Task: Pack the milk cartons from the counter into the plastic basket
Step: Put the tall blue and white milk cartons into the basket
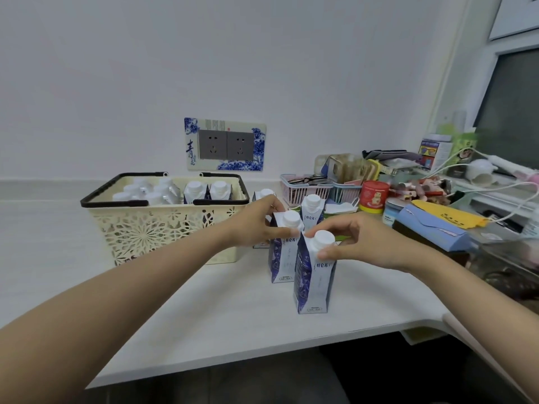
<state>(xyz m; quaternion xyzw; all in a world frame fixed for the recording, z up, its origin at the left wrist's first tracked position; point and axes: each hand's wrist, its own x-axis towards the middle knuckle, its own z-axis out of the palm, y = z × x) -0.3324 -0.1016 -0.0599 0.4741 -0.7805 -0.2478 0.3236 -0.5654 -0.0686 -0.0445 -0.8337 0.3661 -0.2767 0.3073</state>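
Worktop [221,310]: white, carries all.
Plastic basket [163,228], ten o'clock: part-filled with cartons.
Milk cartons, centre: near carton [313,282], second carton [281,258] behind, two more at twelve.
Left hand [256,221] pinches second carton's top; right hand [361,243] pinches near carton's cap.
Advice: lift vertically, keep upright.
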